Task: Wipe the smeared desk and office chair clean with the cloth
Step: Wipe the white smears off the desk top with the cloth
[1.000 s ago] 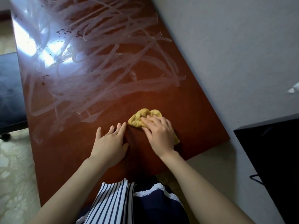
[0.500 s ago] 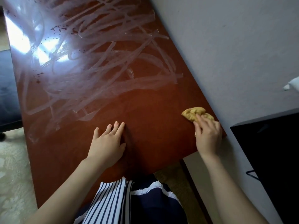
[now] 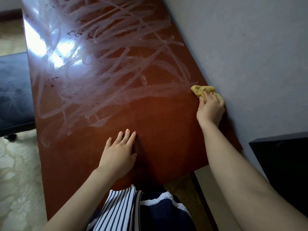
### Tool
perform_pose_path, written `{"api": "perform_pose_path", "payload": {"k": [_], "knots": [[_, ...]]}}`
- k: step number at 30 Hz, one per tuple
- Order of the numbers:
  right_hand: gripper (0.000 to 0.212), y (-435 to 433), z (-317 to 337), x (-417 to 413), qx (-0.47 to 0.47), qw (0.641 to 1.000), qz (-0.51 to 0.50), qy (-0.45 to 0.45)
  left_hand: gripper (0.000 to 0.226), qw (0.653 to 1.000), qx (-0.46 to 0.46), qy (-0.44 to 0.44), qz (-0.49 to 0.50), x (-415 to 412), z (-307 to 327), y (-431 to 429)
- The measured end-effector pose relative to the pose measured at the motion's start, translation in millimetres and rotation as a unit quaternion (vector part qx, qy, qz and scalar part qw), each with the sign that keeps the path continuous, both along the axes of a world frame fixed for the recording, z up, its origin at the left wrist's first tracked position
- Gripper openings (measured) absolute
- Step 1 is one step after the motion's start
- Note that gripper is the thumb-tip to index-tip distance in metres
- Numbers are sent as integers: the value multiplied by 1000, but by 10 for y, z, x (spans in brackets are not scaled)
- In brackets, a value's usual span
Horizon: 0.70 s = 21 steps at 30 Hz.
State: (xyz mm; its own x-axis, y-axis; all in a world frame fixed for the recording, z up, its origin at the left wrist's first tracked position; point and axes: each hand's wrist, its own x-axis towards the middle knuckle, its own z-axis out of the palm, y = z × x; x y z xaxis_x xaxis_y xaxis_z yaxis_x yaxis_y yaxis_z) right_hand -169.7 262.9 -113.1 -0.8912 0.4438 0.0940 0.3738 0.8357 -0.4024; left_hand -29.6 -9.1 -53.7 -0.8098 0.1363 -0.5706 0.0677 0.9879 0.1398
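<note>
Cloth point(image 3: 202, 91) was gripped in the right hand point(image 3: 210, 109) at the desk's point(image 3: 166, 130) wall edge — left hand point(image 3: 119, 152) flat, empty. Overlapping strokes seemed wise.

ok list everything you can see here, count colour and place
glossy reddish-brown wooden desk: one, reddish-brown, centre of view
whitish streaky smears: many, whitish, across the desk's far part
dark specks: several, dark, desk's far left
crumpled yellow cloth: one, yellow, desk's right edge
dark blue office chair: one, dark blue, left of the desk
pale patterned carpet: one, cream, lower left
plain grey wall: one, grey, right of the desk
black flat-topped object: one, black, lower right
striped clothing: one, navy and white, bottom centre
left hand: one, flat on the bare desk
right hand: one, gripping the cloth
</note>
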Motion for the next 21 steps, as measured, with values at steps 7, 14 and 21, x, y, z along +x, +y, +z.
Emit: {"api": "perform_pose_path", "payload": {"k": [7, 14, 21], "knots": [[31, -844, -10, 305, 4, 979, 202, 18, 71, 1000, -20, -10, -7, -12, 12, 59], [39, -1113, -76, 1073, 29, 952, 301, 47, 69, 1000, -11, -9, 1, 21, -3, 15], [44, -595, -114, 1771, 62, 940, 329, 68, 68, 1000, 6, 3, 16, 39, -33, -68]]}}
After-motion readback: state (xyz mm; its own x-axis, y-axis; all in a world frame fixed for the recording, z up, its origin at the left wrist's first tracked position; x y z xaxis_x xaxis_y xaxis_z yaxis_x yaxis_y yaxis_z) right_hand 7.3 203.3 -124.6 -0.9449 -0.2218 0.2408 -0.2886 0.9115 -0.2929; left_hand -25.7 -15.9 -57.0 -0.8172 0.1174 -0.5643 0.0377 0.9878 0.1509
